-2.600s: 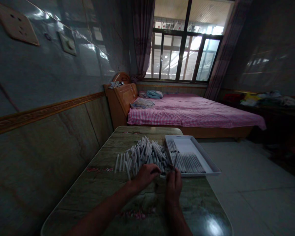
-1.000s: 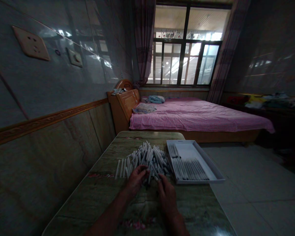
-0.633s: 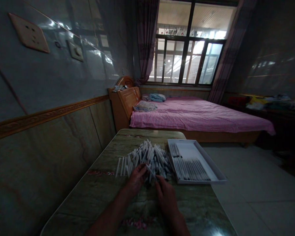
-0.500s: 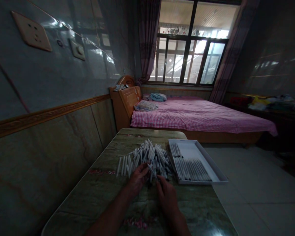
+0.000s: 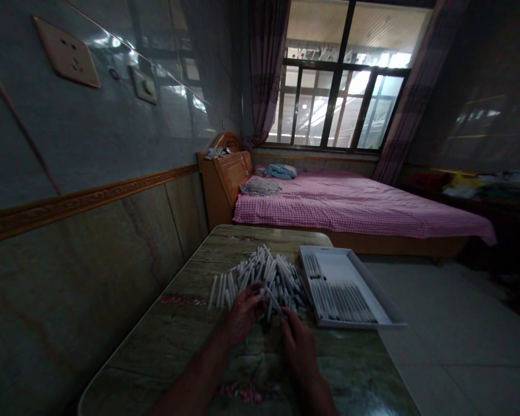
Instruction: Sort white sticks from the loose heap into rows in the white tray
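Dim room, seen over a person's bare forearms. On a green marble-patterned table lies a loose heap of thin white plastic sticks. Just beside it is a shallow white rectangular tray holding rows of the same sticks. The left hand rests curled on the heap's near edge; whether it grips any cannot be told. The right hand pinches one white stick by its lower end, tilted over the heap. The sticks look light, stiff, smooth and prone to rolling; a fingertip pinch near the middle would likely steady one best
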The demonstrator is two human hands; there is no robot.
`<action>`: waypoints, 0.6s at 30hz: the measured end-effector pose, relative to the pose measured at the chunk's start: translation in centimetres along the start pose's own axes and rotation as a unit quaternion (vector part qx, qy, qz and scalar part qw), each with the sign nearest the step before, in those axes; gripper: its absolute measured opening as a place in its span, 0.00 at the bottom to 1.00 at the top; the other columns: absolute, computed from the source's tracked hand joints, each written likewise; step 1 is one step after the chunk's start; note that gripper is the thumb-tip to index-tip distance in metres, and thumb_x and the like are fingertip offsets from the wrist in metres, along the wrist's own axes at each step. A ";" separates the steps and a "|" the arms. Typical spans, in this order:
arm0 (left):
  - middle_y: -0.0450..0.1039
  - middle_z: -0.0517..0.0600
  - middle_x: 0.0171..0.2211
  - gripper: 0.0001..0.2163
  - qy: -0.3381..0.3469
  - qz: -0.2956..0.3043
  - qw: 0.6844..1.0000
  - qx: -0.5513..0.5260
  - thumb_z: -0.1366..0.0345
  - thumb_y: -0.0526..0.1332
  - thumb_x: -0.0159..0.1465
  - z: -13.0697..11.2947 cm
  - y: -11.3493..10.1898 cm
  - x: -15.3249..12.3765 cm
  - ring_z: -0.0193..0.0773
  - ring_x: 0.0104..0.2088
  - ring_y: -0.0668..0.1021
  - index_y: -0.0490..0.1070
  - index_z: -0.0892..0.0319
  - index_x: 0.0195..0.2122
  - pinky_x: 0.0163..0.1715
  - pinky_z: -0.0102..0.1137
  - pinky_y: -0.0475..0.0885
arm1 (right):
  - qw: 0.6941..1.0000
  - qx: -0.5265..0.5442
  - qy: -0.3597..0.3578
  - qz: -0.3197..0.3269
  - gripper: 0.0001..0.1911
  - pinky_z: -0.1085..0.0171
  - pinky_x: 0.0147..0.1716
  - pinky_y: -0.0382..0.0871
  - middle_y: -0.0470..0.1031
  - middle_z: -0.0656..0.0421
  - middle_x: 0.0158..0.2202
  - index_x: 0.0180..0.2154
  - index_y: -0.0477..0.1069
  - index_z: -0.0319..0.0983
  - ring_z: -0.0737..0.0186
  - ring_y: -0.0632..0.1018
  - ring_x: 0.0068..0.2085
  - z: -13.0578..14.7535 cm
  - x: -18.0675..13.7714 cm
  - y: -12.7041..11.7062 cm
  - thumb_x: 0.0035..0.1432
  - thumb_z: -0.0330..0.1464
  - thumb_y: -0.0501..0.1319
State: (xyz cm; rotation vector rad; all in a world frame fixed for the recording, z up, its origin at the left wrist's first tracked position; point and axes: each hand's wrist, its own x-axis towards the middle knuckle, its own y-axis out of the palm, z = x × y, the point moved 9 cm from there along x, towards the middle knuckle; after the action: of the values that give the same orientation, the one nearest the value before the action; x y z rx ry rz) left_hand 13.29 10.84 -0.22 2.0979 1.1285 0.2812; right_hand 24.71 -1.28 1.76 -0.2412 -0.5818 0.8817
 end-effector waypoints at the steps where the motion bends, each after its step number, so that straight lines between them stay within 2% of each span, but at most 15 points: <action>1: 0.77 0.46 0.33 0.19 0.007 -0.006 1.000 0.000 0.69 0.74 0.48 -0.1 -0.1 0.0 0.35 0.34 0.81 0.74 0.58 0.40 0.35 0.29 0.76 | 1.000 0.010 0.000 -0.003 0.20 0.65 0.38 0.73 0.82 0.55 0.36 0.46 0.77 0.41 0.58 0.81 0.36 0.0 0.0 -0.1 0.64 0.43 0.52; 6: 0.76 0.44 0.32 0.19 0.050 -0.049 0.996 0.056 0.65 0.76 0.44 -1.2 -0.6 0.0 0.33 0.31 0.79 0.73 0.58 0.37 0.28 0.25 0.72 | 0.999 0.042 -0.008 -0.018 0.18 0.66 0.40 0.73 0.82 0.55 0.40 0.45 0.78 0.41 0.58 0.82 0.40 -0.3 -0.1 -0.6 0.62 0.40 0.53; 8: 0.76 0.44 0.31 0.18 0.073 -0.058 0.993 0.074 0.64 0.76 0.43 -1.9 -0.6 -0.1 0.31 0.31 0.78 0.74 0.59 0.35 0.28 0.23 0.70 | 0.999 0.044 -0.015 -0.017 0.17 0.65 0.42 0.73 0.82 0.55 0.41 0.44 0.78 0.41 0.58 0.82 0.41 -0.3 -0.1 -0.6 0.62 0.39 0.54; 18: 0.75 0.45 0.28 0.16 0.124 -0.048 0.984 0.116 0.62 0.75 0.43 -3.1 -0.7 0.1 0.28 0.23 0.69 0.75 0.60 0.31 0.24 0.24 0.63 | 0.999 0.025 -0.022 -0.010 0.17 0.65 0.41 0.75 0.82 0.55 0.40 0.42 0.80 0.41 0.57 0.82 0.40 0.1 0.0 -0.6 0.58 0.35 0.55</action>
State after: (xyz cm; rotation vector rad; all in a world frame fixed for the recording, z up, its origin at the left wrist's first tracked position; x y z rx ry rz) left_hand 11.36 12.76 1.51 2.2461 1.4656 0.3890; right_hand 25.05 -1.67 2.13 -0.1711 -0.6010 0.8820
